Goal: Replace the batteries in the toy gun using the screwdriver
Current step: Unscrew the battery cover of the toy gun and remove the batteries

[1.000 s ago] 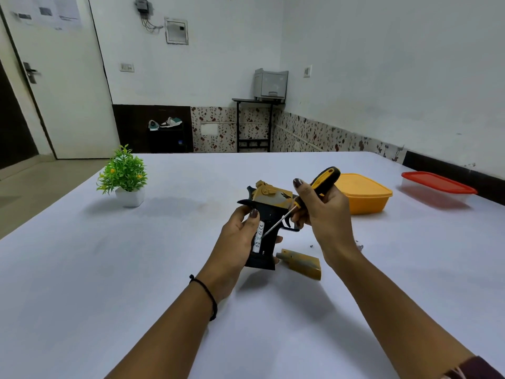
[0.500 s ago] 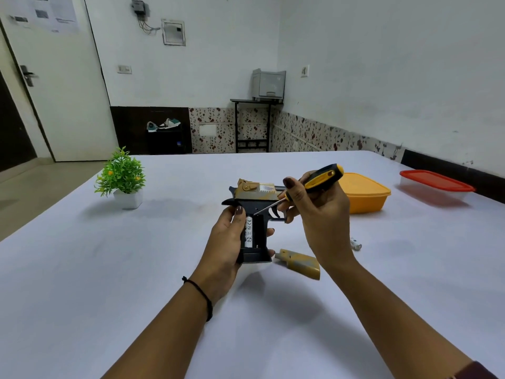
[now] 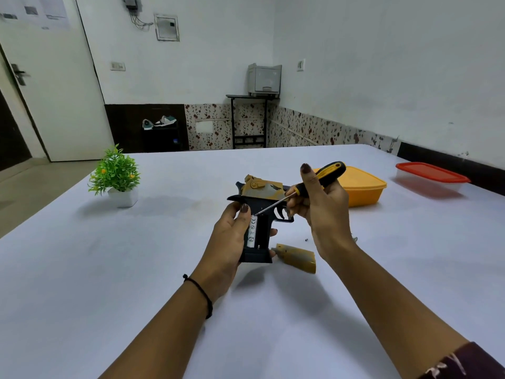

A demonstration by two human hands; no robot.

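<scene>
Tip back on battery [image 3: 252, 232]
Right hand [image 3: 325, 212] grips screwdriver [image 3: 330, 171], left hand [image 3: 229, 242] clasps toy gun [image 3: 263, 190]; prying can start.

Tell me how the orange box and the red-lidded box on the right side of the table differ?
The orange box is opaque and orange all over, while the red-lidded box has a clear body under a red lid. The orange box looks deeper and the red-lidded box shallower. The orange box sits nearer the toy gun, and the red-lidded box lies farther right, by the wall. Both are closed and rest on the white table.
</scene>
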